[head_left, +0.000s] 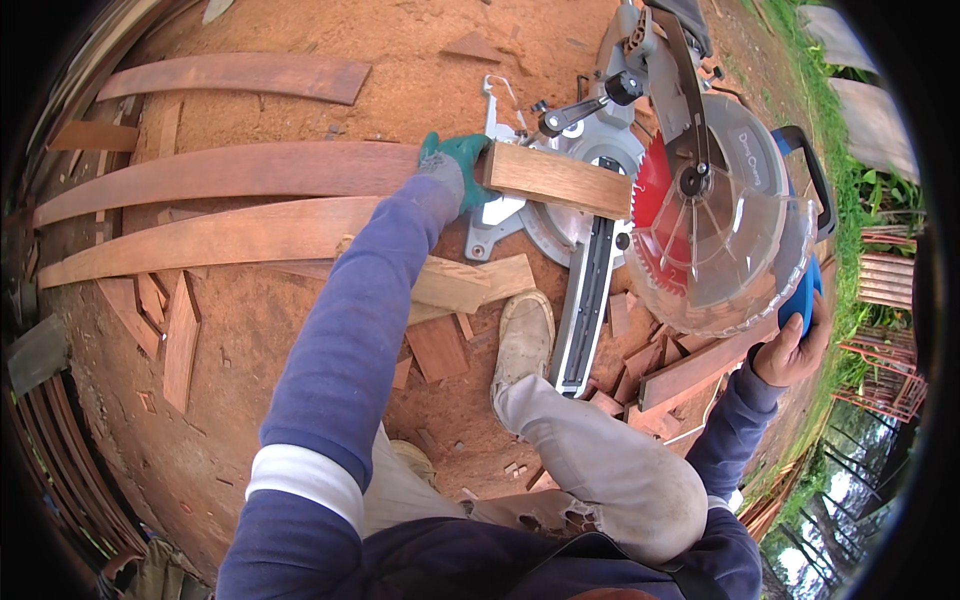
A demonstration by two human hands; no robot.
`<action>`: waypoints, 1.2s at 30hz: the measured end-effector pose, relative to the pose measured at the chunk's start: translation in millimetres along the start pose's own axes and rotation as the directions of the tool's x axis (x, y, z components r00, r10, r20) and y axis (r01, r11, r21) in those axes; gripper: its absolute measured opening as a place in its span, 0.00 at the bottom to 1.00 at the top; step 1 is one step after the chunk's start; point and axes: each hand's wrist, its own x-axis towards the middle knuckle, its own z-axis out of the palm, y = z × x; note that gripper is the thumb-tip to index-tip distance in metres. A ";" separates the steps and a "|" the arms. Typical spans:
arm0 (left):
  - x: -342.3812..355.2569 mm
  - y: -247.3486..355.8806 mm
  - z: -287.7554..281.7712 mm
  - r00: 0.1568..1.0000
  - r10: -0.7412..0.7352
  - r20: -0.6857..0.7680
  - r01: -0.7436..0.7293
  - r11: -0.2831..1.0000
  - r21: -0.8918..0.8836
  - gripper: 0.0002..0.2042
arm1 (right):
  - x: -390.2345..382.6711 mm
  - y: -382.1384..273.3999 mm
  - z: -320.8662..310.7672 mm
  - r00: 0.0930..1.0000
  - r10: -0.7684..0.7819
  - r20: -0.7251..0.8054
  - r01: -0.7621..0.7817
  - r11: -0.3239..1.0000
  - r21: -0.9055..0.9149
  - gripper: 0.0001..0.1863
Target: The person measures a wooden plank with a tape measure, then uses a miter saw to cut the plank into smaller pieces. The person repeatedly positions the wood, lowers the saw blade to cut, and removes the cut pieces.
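On the left, three long boards (240, 172) are laid side by side over red dirt (250, 330), maybe so they can be reached; they are flat, brown and smooth-looking. The left hand (455, 168), covered by a green glove, is set at the left end of the block (560, 180), seemingly so it is kept still; whether it is pinched by the fingers cannot be told. The block is laid across the gray metal base (487, 238), its right end close by the red, toothed blade (652, 185). Straight grain is seen in its wood. The round guard (748, 180) is made of clear plastic, likely so the blade can be seen. Farther right, the blue handle (803, 298) is wrapped by the bare right hand (790, 352), likely for steering.
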 end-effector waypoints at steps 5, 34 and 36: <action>1.0 3.0 -0.5 0.999 -0.031 0.041 0.030 0.999 0.010 0.41 | -0.3 -0.7 1.1 1.000 0.003 0.006 -0.003 1.000 0.027 0.25; -12.0 -2.5 -4.8 0.976 0.091 -0.200 -0.077 0.994 0.078 0.39 | -21.4 -10.6 13.2 0.997 -0.075 -0.028 0.073 0.994 -0.081 0.24; -26.4 -1.5 -12.5 0.929 0.104 -0.355 -0.041 0.983 0.179 0.35 | -19.8 -11.8 12.2 0.998 -0.063 -0.024 0.061 0.995 -0.084 0.24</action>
